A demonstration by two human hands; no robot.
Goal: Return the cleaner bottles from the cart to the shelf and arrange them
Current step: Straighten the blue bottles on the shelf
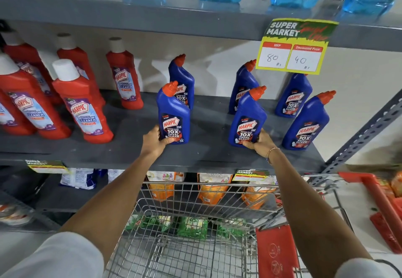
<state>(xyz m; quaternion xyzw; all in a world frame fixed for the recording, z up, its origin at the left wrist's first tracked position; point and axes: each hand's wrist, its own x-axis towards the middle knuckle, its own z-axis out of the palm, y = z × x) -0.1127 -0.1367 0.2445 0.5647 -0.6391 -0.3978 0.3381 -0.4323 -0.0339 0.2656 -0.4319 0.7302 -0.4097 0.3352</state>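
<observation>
Two blue Harpic bottles are being gripped at once on the middle shelf (206,153), one per hand. The left hand (153,142) is wrapped around the base of the front-left blue bottle (173,114), thumb laid across the bottom of the label, and the bottle is stood upright on the dark shelf board. The right hand (260,144) is closed the same way around the lower part of the front-middle blue bottle (248,118), which is also set upright on the board; a thin bracelet (272,150) can be seen on that wrist. A third front bottle (307,123) is parked just to the right, untouched, and three more blue ones are lined up behind, the rear-left one (182,80) tucked right behind the bottle in the left hand. Red bathroom cleaner bottles (83,103) with white caps are bunched on the left end of the same shelf, well apart from the blue lot. A yellow price tag (291,47) marked 80 and 40 is hung off the shelf above, partly covering a rear bottle. The wire cart (195,212) is pulled up right below the arms, and no bottles can be made out in the basket part that's visible.
</observation>
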